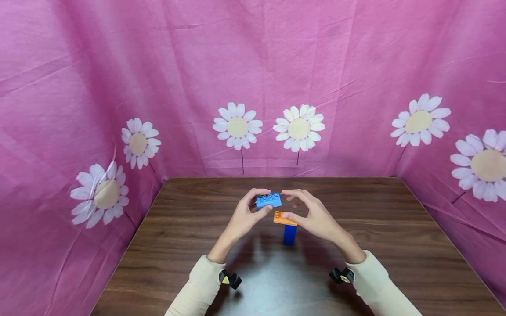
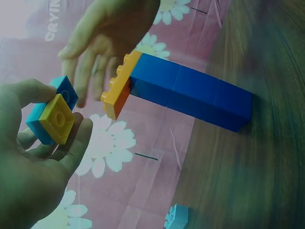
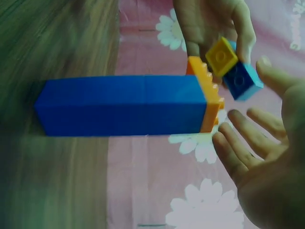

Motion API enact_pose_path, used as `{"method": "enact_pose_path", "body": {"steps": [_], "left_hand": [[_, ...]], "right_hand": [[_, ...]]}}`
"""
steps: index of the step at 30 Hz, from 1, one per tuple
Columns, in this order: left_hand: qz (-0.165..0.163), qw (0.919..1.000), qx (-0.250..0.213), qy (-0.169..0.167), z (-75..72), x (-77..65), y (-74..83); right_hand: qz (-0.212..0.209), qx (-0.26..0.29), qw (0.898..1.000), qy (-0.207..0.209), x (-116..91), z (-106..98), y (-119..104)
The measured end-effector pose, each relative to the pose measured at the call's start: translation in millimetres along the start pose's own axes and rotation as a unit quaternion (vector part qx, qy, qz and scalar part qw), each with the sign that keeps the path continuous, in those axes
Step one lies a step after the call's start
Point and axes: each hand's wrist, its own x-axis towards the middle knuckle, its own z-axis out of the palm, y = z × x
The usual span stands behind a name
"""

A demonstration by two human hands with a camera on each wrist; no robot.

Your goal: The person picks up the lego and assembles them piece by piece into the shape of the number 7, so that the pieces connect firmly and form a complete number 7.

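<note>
My left hand (image 1: 242, 216) pinches a light blue brick (image 1: 269, 201) between thumb and fingers, in the air left of a tower. A yellow brick (image 2: 58, 119) is joined under that blue brick, as the wrist views show. The tower is a stack of dark blue bricks (image 2: 190, 90) standing upright on the table, topped by a flat orange brick (image 2: 121, 86) with its studs up. Near the tower's top, my right hand (image 1: 316, 216) holds nothing; its fingers (image 3: 243, 143) are spread and loosely bent. In the head view its thumb overlaps the orange brick.
A light blue brick (image 2: 177, 217) stands on the table in the left wrist view; I cannot make it out in the head view. The brown wooden table (image 1: 189, 206) meets a pink cloth (image 1: 189, 66) with printed daisies at the back and sides.
</note>
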Motion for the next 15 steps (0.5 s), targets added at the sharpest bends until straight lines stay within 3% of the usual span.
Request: {"method": "enact_pose_path", "body": {"steps": [7,15], "left_hand": [[0.013,0.9994,0.028,-0.019,-3.0,-2.5,-7.2],[0.031,0.9982,0.029,-0.043,2.2,-6.1,-15.6]], "right_hand": [[0.014,-0.006,0.998,-0.068,-12,5,18],[0.041,0.007,0.998,-0.043,-13,16,30]]}}
